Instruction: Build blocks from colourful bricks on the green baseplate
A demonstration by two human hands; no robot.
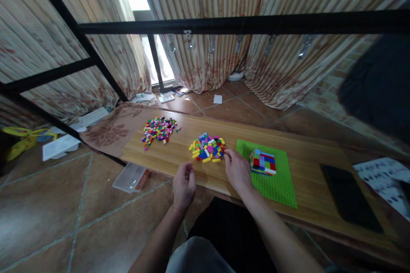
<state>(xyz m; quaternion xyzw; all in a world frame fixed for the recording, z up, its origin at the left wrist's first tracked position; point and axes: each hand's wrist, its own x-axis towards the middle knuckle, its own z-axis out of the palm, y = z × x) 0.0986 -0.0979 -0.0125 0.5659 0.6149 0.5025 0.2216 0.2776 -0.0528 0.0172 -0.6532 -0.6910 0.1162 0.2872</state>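
Note:
A mixed pile of toy building bricks (pixel 207 148) lies on the wooden tabletop between my hands. At the pile's right edge, my right hand (pixel 238 170) has its thumb and fingers closed in a pinch, with red close to the fingertips; whether a brick is held there is unclear. My left hand (pixel 185 184) hovers by the table's near edge, fingers curled, and their inside is hidden. Right of my right hand, a green studded baseplate (pixel 285 179) carries a low block structure (pixel 264 162) of red, blue, white and yellow bricks.
A second heap of smaller bricks (pixel 158 130) is further left on the wooden table (pixel 304 153). A dark flat panel (pixel 347 198) rests at the right end. A clear plastic box (pixel 130 178) is on the floor, and a black metal frame (pixel 224 25) crosses behind.

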